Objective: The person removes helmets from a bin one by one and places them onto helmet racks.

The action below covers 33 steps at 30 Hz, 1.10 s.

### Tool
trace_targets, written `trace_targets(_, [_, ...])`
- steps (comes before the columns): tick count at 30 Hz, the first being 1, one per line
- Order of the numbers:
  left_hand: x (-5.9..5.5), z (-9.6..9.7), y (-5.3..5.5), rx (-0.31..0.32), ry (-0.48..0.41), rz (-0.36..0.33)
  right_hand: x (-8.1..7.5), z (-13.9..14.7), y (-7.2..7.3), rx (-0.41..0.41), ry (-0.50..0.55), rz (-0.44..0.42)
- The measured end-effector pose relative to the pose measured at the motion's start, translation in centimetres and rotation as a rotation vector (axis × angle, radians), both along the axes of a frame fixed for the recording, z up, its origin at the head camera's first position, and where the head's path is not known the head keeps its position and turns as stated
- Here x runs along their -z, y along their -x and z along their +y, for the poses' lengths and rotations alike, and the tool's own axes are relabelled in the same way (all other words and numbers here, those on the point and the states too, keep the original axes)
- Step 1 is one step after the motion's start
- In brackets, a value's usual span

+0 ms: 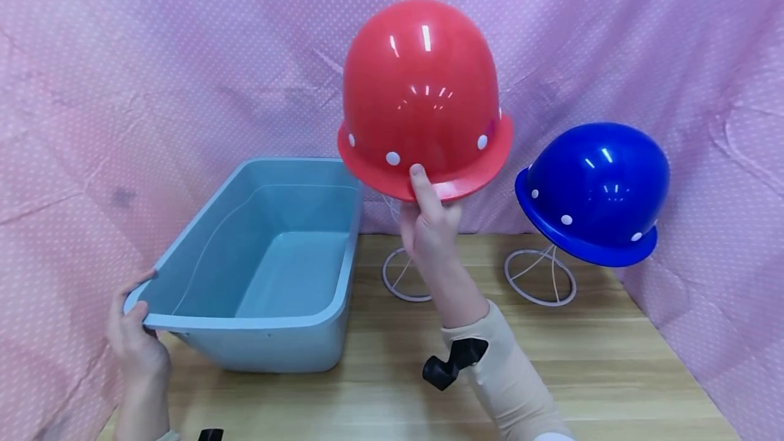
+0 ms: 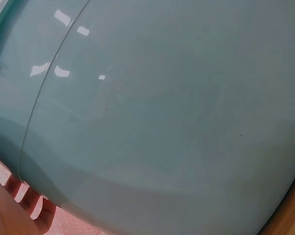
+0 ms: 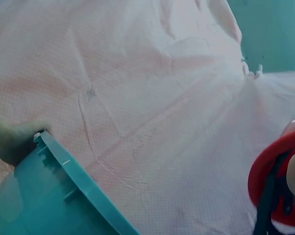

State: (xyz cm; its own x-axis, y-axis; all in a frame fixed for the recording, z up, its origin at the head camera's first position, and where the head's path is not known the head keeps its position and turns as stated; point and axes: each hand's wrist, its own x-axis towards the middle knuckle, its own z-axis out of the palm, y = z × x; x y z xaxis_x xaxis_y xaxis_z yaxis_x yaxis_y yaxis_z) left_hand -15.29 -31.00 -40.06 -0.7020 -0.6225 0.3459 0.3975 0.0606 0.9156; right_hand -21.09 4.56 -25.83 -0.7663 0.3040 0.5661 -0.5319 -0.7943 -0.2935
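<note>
My right hand [image 1: 433,233] grips the brim of a red hard hat [image 1: 422,87], thumb on the outer face and the other fingers underneath. The hat is upright in front of a white wire stand [image 1: 398,291]; whether it touches that stand is hidden. In the right wrist view, the red brim [image 3: 260,171] and dark straps inside show at the right edge. My left hand [image 1: 137,339] holds the near left corner of a light blue plastic tub [image 1: 245,322], fingers curled over its rim. The tub's inside is bare. In the left wrist view, its outer wall [image 2: 152,112] fills most of the picture.
A blue hard hat [image 1: 603,189] sits tilted on a second white wire stand [image 1: 539,301] at the right. All stands on a wooden table [image 1: 392,400]. Pink dotted cloth [image 1: 184,53] hangs behind and at both sides.
</note>
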Motion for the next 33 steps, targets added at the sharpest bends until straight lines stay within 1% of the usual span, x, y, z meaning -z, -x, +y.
trace_targets(2, [0.1, 0.0, 0.1, 0.0, 0.003, -0.005, 0.2, 0.2, 0.6, 0.022, 0.032, -0.018])
trace_targets(4, [0.1, -0.1, 0.2, 0.005, -0.001, -0.004, 0.4, 0.3, 1.1, 0.033, 0.048, -0.01])
trace_targets(9, [0.2, -0.1, 0.2, 0.005, -0.012, -0.004, 1.2, 0.4, 2.0, 0.081, -0.031, 0.087])
trace_targets(12, [0.3, 0.0, 0.2, 0.011, -0.022, 0.003, 1.5, 0.5, 2.3, 0.108, -0.046, 0.115])
trace_targets(18, [0.3, -0.1, 0.1, 0.013, -0.022, 0.012, 2.1, 0.5, 2.8, 0.162, -0.048, 0.109])
trace_targets(23, [0.3, -0.2, 0.1, 0.011, -0.013, 0.019, 2.2, 0.3, 3.3, 0.205, -0.035, 0.113])
trace_targets(33, [0.3, -0.1, 0.1, 0.008, -0.02, -0.003, 3.0, 0.3, 4.2, 0.213, 0.004, 0.027])
